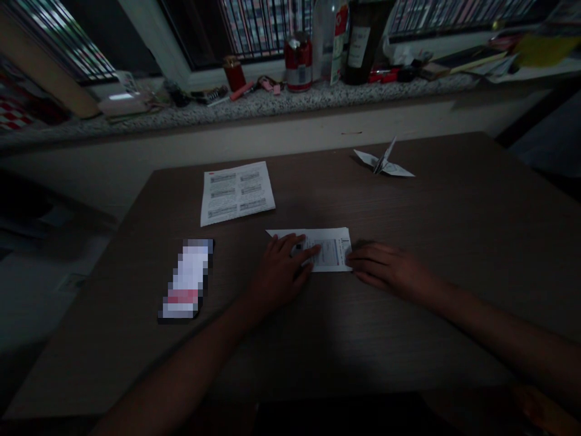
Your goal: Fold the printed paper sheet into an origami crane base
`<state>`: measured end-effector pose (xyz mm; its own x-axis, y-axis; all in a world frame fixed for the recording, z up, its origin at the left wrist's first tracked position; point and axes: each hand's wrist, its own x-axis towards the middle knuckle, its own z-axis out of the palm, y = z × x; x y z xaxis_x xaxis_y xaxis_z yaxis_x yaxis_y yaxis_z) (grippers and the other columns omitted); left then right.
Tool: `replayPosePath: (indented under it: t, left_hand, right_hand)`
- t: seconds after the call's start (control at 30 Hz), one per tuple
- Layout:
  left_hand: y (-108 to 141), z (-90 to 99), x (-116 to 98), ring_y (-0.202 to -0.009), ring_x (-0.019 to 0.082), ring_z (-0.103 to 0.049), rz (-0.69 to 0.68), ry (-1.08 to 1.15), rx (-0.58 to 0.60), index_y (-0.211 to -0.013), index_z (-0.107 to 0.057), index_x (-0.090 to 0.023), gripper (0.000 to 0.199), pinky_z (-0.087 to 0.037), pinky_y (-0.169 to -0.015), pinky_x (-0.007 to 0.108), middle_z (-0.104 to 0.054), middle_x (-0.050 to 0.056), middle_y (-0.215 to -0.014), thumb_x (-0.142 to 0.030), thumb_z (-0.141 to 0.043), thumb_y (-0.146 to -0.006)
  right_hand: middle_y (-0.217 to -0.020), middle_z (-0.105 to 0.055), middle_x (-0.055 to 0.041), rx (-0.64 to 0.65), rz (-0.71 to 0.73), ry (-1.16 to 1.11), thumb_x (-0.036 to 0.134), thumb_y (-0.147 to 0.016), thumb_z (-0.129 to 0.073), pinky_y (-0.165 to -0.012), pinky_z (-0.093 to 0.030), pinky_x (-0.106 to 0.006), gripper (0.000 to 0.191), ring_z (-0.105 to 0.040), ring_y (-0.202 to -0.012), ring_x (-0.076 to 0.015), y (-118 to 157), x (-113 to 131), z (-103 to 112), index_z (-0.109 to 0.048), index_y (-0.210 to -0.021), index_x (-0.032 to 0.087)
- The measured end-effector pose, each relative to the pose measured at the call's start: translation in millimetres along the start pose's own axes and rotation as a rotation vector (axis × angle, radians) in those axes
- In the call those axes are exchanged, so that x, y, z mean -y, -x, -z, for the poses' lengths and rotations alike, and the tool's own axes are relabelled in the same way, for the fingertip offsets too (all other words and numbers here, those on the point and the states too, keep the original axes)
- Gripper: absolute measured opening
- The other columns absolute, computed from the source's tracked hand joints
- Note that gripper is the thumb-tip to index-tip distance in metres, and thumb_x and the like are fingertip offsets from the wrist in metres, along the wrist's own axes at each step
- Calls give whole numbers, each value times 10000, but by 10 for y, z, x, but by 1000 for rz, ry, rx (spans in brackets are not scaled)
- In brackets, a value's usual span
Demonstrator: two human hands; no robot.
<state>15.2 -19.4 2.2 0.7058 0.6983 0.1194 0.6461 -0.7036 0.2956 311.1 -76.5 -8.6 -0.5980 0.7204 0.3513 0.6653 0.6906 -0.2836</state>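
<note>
A folded sheet of printed paper [327, 249] lies on the dark wooden table, with a pointed corner at its upper left. My left hand [285, 269] rests on its left part, fingers spread over the print. At the paper's right edge is my right hand [385, 266], its fingers stretched out close together and touching the edge; their tips lie low against the table. Neither hand grips anything that shows.
A phone [188, 278] with a blurred screen lies left of my left hand. Farther back are a printed sheet [238, 192] and a folded paper crane [382, 163]. Behind the table [454, 242], a stone sill [267, 108] holds a red can [298, 63], bottles and small items.
</note>
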Motion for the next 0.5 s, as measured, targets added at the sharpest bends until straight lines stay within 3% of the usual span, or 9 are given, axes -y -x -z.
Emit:
replayPosePath:
  t: [0.27,0.5]
  left_hand:
    - [4,-5,-6,-1455,326,-415,9,5,6,-1482,-556,-326,465,-264,-1229,645,-494,98,-1541,-321,-578,-1018]
    - [1,4,-14,-1437,319,-441,6,3,-10,-1474,-555,-323,466,-291,-1227,616,-504,85,-1537,-341,-586,-1010]
  right_hand:
    - [-1131,-752,-112,-67,-23,-33,212,-1019,-536,-886,-604,-435,193,-710,-1046,-260,-69,39,14,-701,-1119,208]
    - [-1142,-745,-91,-65,-109,-144,253,-1034,-533,-982,-558,-471,149,-694,-1114,-260,-199,31,16,-648,-1126,234]
